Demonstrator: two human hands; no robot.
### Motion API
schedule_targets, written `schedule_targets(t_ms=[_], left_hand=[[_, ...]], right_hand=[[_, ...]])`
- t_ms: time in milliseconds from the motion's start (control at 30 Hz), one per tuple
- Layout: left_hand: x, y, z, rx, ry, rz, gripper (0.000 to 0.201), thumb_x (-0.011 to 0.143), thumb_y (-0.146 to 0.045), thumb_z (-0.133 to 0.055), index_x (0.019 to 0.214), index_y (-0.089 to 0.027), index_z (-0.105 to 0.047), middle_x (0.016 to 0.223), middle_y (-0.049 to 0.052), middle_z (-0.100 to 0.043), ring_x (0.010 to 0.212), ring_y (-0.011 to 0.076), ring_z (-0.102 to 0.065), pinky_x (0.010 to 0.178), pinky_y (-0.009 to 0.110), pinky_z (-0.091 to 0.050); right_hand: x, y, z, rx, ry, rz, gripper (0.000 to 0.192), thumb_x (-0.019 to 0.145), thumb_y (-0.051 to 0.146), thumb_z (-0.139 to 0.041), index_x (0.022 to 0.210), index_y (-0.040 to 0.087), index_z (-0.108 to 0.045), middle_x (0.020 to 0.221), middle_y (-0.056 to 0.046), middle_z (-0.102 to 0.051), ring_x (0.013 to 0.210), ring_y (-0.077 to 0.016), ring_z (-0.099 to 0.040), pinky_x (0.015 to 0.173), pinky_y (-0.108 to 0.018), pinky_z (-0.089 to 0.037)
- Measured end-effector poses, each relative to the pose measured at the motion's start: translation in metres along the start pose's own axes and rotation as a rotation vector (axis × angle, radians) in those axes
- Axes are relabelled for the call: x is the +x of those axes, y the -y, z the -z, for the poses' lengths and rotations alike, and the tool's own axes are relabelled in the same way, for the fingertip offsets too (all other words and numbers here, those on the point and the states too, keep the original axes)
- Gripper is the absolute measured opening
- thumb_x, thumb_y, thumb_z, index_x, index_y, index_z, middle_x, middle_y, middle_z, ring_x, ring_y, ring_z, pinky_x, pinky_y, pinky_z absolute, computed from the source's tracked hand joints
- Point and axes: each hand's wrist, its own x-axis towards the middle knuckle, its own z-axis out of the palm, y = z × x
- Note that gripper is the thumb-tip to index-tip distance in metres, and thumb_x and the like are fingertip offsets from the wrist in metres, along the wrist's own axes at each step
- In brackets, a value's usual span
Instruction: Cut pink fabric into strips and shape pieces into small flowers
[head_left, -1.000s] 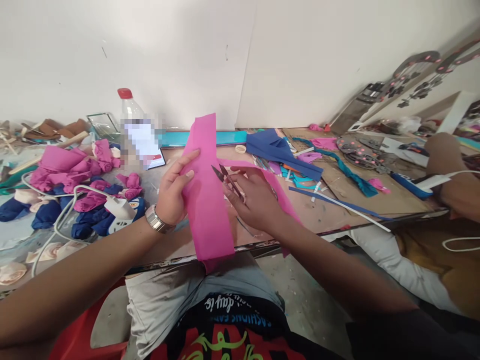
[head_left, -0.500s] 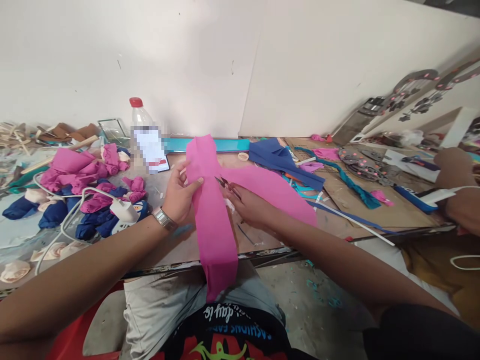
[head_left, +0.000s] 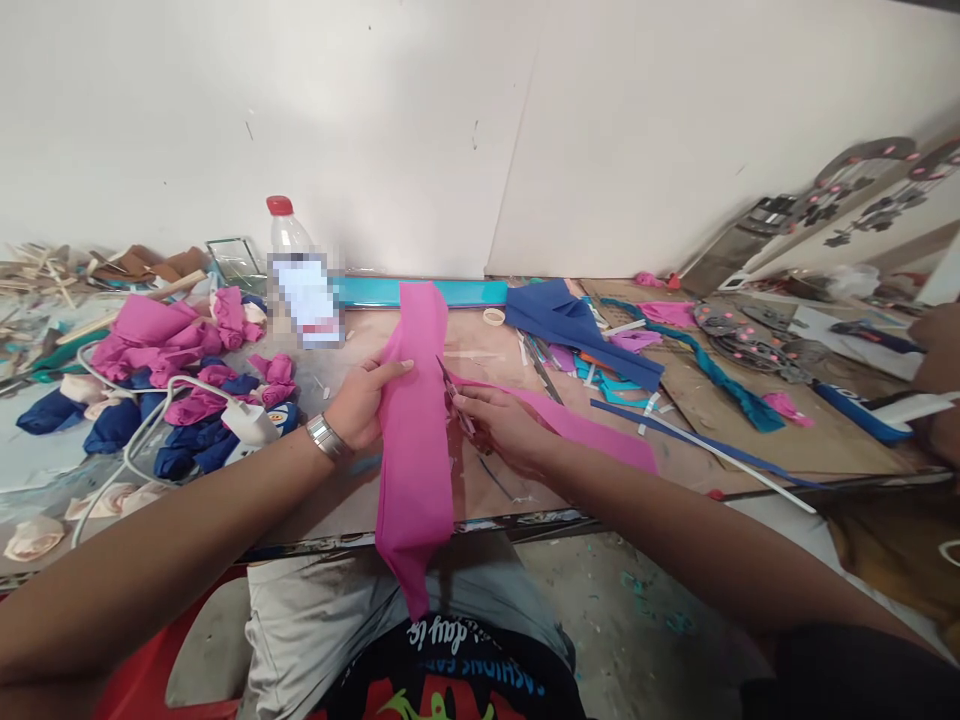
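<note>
Item: pink fabric strip. It is held upright over the near edge of the worktable, its lower end hanging past the table edge toward the lap, its upper end rising just beside the turquoise bar. A second length of the same fabric is spread to the right across the table, under the right forearm.

Left hand: closed on the left edge of the strip, thumb laid across the front of the fabric, fingers behind it. A metal wristwatch is worn at the wrist.

Right hand: closed around small snips, the blades pointed up and set against the right edge of the strip. How far the blades are parted cannot be told.

Changes noted against the earlier pictures: the strip has been lowered and drawn nearer to the body, and more of it is now hung below the table edge. The snips, previously held apart from the fabric edge, have been brought against it. The right-hand length of fabric is seen lying flatter and narrower.

Surroundings: a plastic bottle with a red cap behind the left hand; pink and blue fabric roses with a white cable at left; blue cloth at right; another person's arm at the far right edge.
</note>
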Motion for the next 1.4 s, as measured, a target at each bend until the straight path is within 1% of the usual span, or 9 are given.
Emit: schedule_targets(t_ms=[100, 167, 333, 500, 667, 867, 1000, 1167, 1400], left_hand=[[0.000, 0.000, 0.001, -0.008, -0.013, -0.003, 0.034, 0.070, -0.022, -0.080, 0.101, -0.012, -0.069, 0.089, 0.008, -0.076, 0.072, 0.0203, -0.071, 0.071, 0.034, -0.060], [0.000, -0.001, 0.001, -0.028, 0.006, 0.004, 0.034, 0.072, -0.024, -0.078, 0.102, -0.012, -0.069, 0.092, 0.009, -0.076, 0.076, 0.0216, -0.072, 0.075, 0.036, -0.060], [-0.002, -0.004, 0.001, -0.056, 0.002, 0.060, 0.034, 0.075, -0.027, -0.070, 0.105, -0.009, -0.069, 0.094, 0.013, -0.076, 0.075, 0.0232, -0.072, 0.074, 0.037, -0.060], [-0.002, -0.001, 0.004, -0.074, -0.007, 0.060, 0.037, 0.073, -0.026, -0.068, 0.105, -0.008, -0.068, 0.095, 0.014, -0.076, 0.078, 0.0256, -0.073, 0.075, 0.039, -0.059], [-0.001, 0.005, 0.006, -0.073, -0.086, 0.044, 0.034, 0.070, -0.024, -0.071, 0.102, -0.010, -0.069, 0.087, 0.010, -0.076, 0.071, 0.0227, -0.071, 0.074, 0.038, -0.059], [-0.004, 0.006, 0.002, -0.079, -0.125, 0.024, 0.031, 0.070, -0.023, -0.074, 0.099, -0.014, -0.069, 0.087, 0.008, -0.076, 0.074, 0.0238, -0.072, 0.075, 0.040, -0.060], [-0.005, 0.007, 0.002, -0.049, -0.152, -0.015, 0.030, 0.069, -0.024, -0.076, 0.097, -0.015, -0.069, 0.086, 0.006, -0.076, 0.074, 0.0237, -0.071, 0.075, 0.040, -0.060], [-0.006, 0.009, 0.003, -0.034, -0.139, -0.031, 0.034, 0.069, -0.025, -0.077, 0.101, -0.016, -0.070, 0.088, 0.006, -0.076, 0.077, 0.0249, -0.072, 0.076, 0.040, -0.060], [-0.008, 0.011, 0.002, 0.008, -0.118, -0.079, 0.034, 0.069, -0.027, -0.078, 0.100, -0.015, -0.070, 0.086, 0.005, -0.076, 0.073, 0.0241, -0.071, 0.073, 0.040, -0.060]], right_hand=[[0.003, 0.003, -0.010, 0.229, 0.027, -0.024, 0.029, 0.077, 0.043, -0.077, 0.083, 0.017, -0.066, 0.067, 0.002, -0.060, 0.055, -0.0095, -0.050, 0.047, -0.021, -0.036], [0.006, 0.005, -0.018, 0.331, 0.042, -0.035, 0.027, 0.075, 0.038, -0.080, 0.086, 0.017, -0.067, 0.070, 0.002, -0.063, 0.059, -0.0098, -0.054, 0.053, -0.021, -0.043], [0.016, 0.004, -0.029, 0.425, 0.088, -0.025, 0.029, 0.074, 0.034, -0.081, 0.094, 0.019, -0.066, 0.073, 0.002, -0.067, 0.064, -0.0117, -0.060, 0.054, -0.021, -0.045], [0.020, -0.004, -0.024, 0.413, 0.057, -0.058, 0.034, 0.071, 0.032, -0.084, 0.097, 0.019, -0.065, 0.069, 0.004, -0.065, 0.054, -0.0094, -0.057, 0.043, -0.019, -0.038], [0.017, -0.004, -0.016, 0.409, 0.109, -0.104, 0.036, 0.072, 0.031, -0.083, 0.099, 0.019, -0.062, 0.067, 0.005, -0.065, 0.047, -0.0089, -0.056, 0.035, -0.018, -0.035], [0.010, 0.002, -0.014, 0.365, 0.207, -0.089, 0.032, 0.079, 0.042, -0.078, 0.095, 0.021, -0.059, 0.064, 0.005, -0.065, 0.040, -0.0106, -0.055, 0.030, -0.019, -0.034], [0.009, 0.002, -0.015, 0.350, 0.180, -0.062, 0.035, 0.081, 0.050, -0.076, 0.086, 0.020, -0.058, 0.056, 0.006, -0.061, 0.038, -0.0102, -0.054, 0.029, -0.018, -0.034], [0.012, -0.003, -0.015, 0.294, 0.165, -0.055, 0.041, 0.080, 0.057, -0.074, 0.084, 0.020, -0.057, 0.056, 0.006, -0.061, 0.035, -0.0100, -0.052, 0.026, -0.018, -0.028], [0.016, -0.007, -0.016, 0.305, 0.147, -0.014, 0.041, 0.078, 0.055, -0.077, 0.084, 0.019, -0.059, 0.053, 0.006, -0.059, 0.036, -0.0088, -0.050, 0.031, -0.019, -0.037]])
